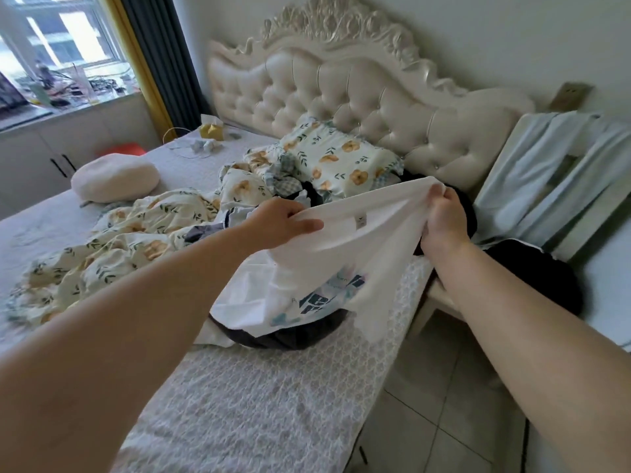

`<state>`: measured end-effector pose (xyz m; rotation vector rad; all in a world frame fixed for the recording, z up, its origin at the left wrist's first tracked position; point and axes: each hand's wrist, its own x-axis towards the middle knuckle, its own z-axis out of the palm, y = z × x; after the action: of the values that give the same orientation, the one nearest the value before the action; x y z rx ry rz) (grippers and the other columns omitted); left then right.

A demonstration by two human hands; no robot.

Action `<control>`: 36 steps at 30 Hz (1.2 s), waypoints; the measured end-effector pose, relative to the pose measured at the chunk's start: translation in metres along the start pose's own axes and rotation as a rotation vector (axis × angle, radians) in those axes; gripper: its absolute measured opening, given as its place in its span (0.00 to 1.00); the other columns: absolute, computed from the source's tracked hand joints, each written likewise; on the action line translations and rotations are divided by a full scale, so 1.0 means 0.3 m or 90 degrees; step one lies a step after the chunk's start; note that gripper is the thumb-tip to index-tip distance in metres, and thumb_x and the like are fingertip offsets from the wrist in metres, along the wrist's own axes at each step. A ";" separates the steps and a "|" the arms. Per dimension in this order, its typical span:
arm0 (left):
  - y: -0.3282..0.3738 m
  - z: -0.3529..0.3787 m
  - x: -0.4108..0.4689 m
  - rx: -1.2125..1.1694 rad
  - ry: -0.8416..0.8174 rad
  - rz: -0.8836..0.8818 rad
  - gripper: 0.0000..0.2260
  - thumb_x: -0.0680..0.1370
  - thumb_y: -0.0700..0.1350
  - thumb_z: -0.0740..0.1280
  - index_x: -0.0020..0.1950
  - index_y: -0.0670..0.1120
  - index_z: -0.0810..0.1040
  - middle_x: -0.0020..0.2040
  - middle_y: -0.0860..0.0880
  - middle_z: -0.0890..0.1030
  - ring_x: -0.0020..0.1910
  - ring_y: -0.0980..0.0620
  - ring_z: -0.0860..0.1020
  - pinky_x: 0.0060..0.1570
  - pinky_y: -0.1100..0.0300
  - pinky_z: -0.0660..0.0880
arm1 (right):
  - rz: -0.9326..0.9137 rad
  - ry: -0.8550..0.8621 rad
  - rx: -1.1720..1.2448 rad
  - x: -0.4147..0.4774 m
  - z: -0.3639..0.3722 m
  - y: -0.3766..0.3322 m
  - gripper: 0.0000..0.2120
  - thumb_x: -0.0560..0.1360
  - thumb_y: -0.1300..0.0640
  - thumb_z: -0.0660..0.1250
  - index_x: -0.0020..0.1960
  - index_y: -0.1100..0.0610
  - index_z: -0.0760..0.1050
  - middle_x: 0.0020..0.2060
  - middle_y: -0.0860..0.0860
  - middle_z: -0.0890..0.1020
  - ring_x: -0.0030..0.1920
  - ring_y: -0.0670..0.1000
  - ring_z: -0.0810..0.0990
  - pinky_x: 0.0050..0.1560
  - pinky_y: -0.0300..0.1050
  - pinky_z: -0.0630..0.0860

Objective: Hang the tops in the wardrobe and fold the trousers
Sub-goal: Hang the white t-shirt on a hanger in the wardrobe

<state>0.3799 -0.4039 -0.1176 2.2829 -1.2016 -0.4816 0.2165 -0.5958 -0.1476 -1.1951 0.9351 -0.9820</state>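
Note:
A white T-shirt (341, 254) with a blue printed front hangs over the bed's right edge, stretched between both hands at its neckline. My left hand (283, 223) pinches the collar's left side. My right hand (444, 220) grips the right side of the collar. A small label shows inside the neck. Under the shirt lies a dark garment (290, 336) on the bedspread. More dark clothing (532, 268) lies heaped at the right, beside the bed.
The bed (239, 404) has a white textured cover, a rumpled floral duvet (112, 247), a floral pillow (341, 158) and a round white cushion (116, 180). A pale blue cloth (532, 172) drapes over a rack at right. Tiled floor (444, 404) runs beside the bed.

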 end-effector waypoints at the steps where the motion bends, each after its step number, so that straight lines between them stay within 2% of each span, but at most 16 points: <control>1: 0.003 -0.003 -0.012 0.008 -0.012 0.003 0.22 0.74 0.57 0.69 0.49 0.36 0.80 0.40 0.45 0.77 0.37 0.50 0.74 0.37 0.60 0.69 | -0.002 0.017 -0.002 -0.004 -0.018 -0.009 0.09 0.79 0.52 0.56 0.41 0.50 0.71 0.42 0.51 0.74 0.47 0.54 0.74 0.49 0.51 0.72; 5: 0.024 0.012 -0.063 -0.065 -0.042 -0.009 0.22 0.74 0.57 0.68 0.51 0.37 0.80 0.39 0.45 0.77 0.36 0.52 0.73 0.38 0.61 0.70 | -0.011 0.081 -0.013 -0.052 -0.094 -0.060 0.09 0.79 0.52 0.55 0.43 0.50 0.71 0.43 0.51 0.76 0.47 0.53 0.76 0.57 0.53 0.73; 6: 0.033 0.011 -0.077 -0.134 -0.050 -0.012 0.20 0.74 0.57 0.68 0.49 0.39 0.81 0.40 0.46 0.77 0.38 0.51 0.74 0.40 0.62 0.72 | -0.022 0.099 -0.014 -0.072 -0.118 -0.077 0.09 0.80 0.53 0.55 0.44 0.51 0.70 0.42 0.50 0.76 0.45 0.52 0.76 0.56 0.50 0.73; 8: 0.052 0.010 -0.096 -0.287 -0.063 -0.019 0.16 0.72 0.57 0.67 0.47 0.45 0.80 0.46 0.45 0.80 0.47 0.46 0.78 0.53 0.57 0.75 | -0.054 0.134 -0.043 -0.108 -0.170 -0.108 0.09 0.80 0.53 0.56 0.43 0.52 0.70 0.38 0.49 0.74 0.43 0.51 0.74 0.50 0.47 0.73; 10: 0.094 0.013 -0.106 -0.387 -0.058 -0.021 0.14 0.75 0.56 0.64 0.52 0.47 0.80 0.54 0.43 0.81 0.55 0.44 0.78 0.61 0.51 0.73 | -0.103 0.138 -0.100 -0.149 -0.227 -0.138 0.10 0.79 0.52 0.58 0.39 0.51 0.69 0.37 0.49 0.74 0.42 0.52 0.74 0.46 0.46 0.72; 12: 0.166 0.024 -0.101 -0.453 -0.012 -0.012 0.16 0.80 0.55 0.60 0.58 0.47 0.78 0.57 0.44 0.80 0.56 0.45 0.78 0.60 0.52 0.74 | -0.149 0.124 -0.145 -0.192 -0.276 -0.181 0.09 0.78 0.52 0.60 0.40 0.53 0.70 0.36 0.48 0.73 0.39 0.49 0.73 0.42 0.40 0.72; 15: 0.316 0.059 -0.096 -0.541 0.059 0.008 0.15 0.82 0.55 0.56 0.60 0.49 0.75 0.50 0.49 0.80 0.51 0.49 0.78 0.56 0.53 0.75 | -0.203 0.069 -0.192 -0.269 -0.325 -0.249 0.06 0.78 0.55 0.62 0.44 0.55 0.73 0.34 0.45 0.73 0.34 0.41 0.70 0.31 0.26 0.65; 18: 0.446 0.128 -0.108 -0.515 0.071 0.052 0.13 0.82 0.55 0.56 0.57 0.50 0.75 0.53 0.47 0.78 0.51 0.48 0.76 0.56 0.53 0.73 | -0.228 -0.001 -0.191 -0.348 -0.361 -0.292 0.08 0.77 0.55 0.65 0.39 0.51 0.73 0.33 0.43 0.75 0.34 0.38 0.72 0.33 0.26 0.66; 21: 0.551 0.214 -0.157 -0.428 0.072 0.112 0.13 0.81 0.53 0.58 0.38 0.52 0.70 0.39 0.49 0.72 0.38 0.52 0.70 0.42 0.58 0.67 | -0.218 -0.052 -0.190 -0.399 -0.403 -0.292 0.05 0.76 0.58 0.67 0.41 0.53 0.75 0.35 0.45 0.77 0.35 0.40 0.73 0.37 0.27 0.68; 23: 0.617 0.266 -0.205 -0.377 0.084 0.145 0.17 0.81 0.51 0.60 0.33 0.50 0.65 0.31 0.53 0.67 0.30 0.55 0.66 0.32 0.63 0.64 | -0.223 -0.089 -0.208 -0.431 -0.439 -0.284 0.03 0.76 0.59 0.67 0.48 0.57 0.78 0.45 0.47 0.79 0.43 0.41 0.76 0.45 0.29 0.71; 25: 0.671 0.305 -0.257 -0.321 0.086 0.183 0.17 0.81 0.49 0.60 0.32 0.50 0.66 0.30 0.54 0.66 0.28 0.58 0.65 0.28 0.67 0.62 | -0.218 -0.120 -0.224 -0.458 -0.482 -0.269 0.05 0.76 0.60 0.67 0.51 0.58 0.78 0.51 0.45 0.77 0.52 0.43 0.76 0.51 0.31 0.70; 26: 0.692 0.322 -0.280 -0.301 0.080 0.198 0.16 0.81 0.49 0.60 0.33 0.50 0.67 0.31 0.54 0.67 0.29 0.58 0.66 0.29 0.66 0.62 | -0.206 -0.130 -0.223 -0.472 -0.504 -0.261 0.04 0.76 0.61 0.66 0.50 0.57 0.77 0.49 0.44 0.77 0.50 0.42 0.75 0.49 0.31 0.69; 28: 0.723 0.354 -0.320 -0.274 0.074 0.215 0.15 0.81 0.49 0.60 0.34 0.50 0.68 0.33 0.54 0.68 0.31 0.59 0.67 0.32 0.64 0.63 | -0.201 -0.137 -0.233 -0.503 -0.548 -0.250 0.01 0.76 0.61 0.65 0.46 0.57 0.75 0.39 0.47 0.77 0.39 0.38 0.73 0.40 0.30 0.68; 30: 0.741 0.379 -0.357 -0.261 0.091 0.211 0.17 0.81 0.50 0.61 0.32 0.50 0.66 0.31 0.54 0.67 0.28 0.61 0.66 0.31 0.64 0.62 | -0.220 -0.121 -0.250 -0.528 -0.589 -0.238 0.04 0.76 0.62 0.65 0.43 0.57 0.74 0.34 0.47 0.75 0.31 0.36 0.70 0.35 0.28 0.67; 33: 0.757 0.401 -0.402 -0.246 0.098 0.200 0.17 0.80 0.51 0.63 0.31 0.51 0.66 0.29 0.54 0.68 0.27 0.60 0.66 0.27 0.67 0.61 | -0.235 -0.072 -0.260 -0.562 -0.646 -0.253 0.06 0.76 0.60 0.65 0.41 0.53 0.73 0.33 0.44 0.75 0.31 0.36 0.72 0.34 0.26 0.67; 36: 0.767 0.422 -0.441 -0.266 0.058 0.201 0.14 0.78 0.52 0.64 0.34 0.49 0.71 0.31 0.53 0.71 0.30 0.57 0.68 0.30 0.66 0.64 | -0.246 0.008 -0.237 -0.590 -0.696 -0.297 0.04 0.76 0.58 0.66 0.43 0.56 0.73 0.34 0.44 0.75 0.34 0.39 0.73 0.35 0.28 0.68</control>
<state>0.0908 -0.4378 -0.0749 1.7118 -1.2509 -0.4535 -0.0447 -0.4979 -0.0761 -1.7310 0.9407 -1.1494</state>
